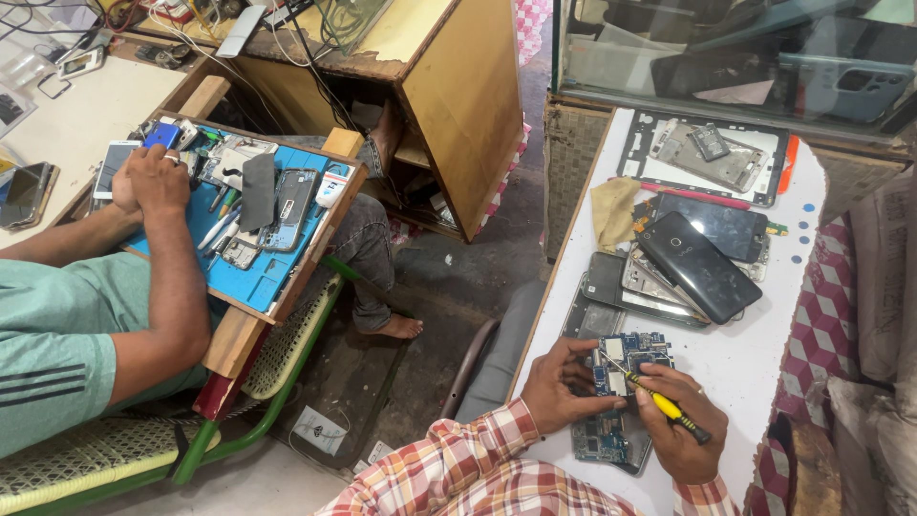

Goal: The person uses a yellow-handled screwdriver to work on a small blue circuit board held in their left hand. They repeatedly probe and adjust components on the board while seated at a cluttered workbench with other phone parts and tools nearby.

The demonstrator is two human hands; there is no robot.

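My left hand (564,384) grips a blue phone circuit board (631,360) at the near edge of a white table (726,368). My right hand (686,427) holds a yellow-and-black screwdriver (659,400), whose tip rests on the board. Under the board lies an opened phone body (611,440). Both my sleeves are red-and-white plaid.
Beyond my hands lie several stacked phones and back covers (693,263), a yellow cloth (613,210) and a phone frame (707,153). On the left a co-worker in a green shirt (57,334) has clasped hands over a blue repair mat (267,229) with phone parts. A wooden cabinet (458,96) stands between.
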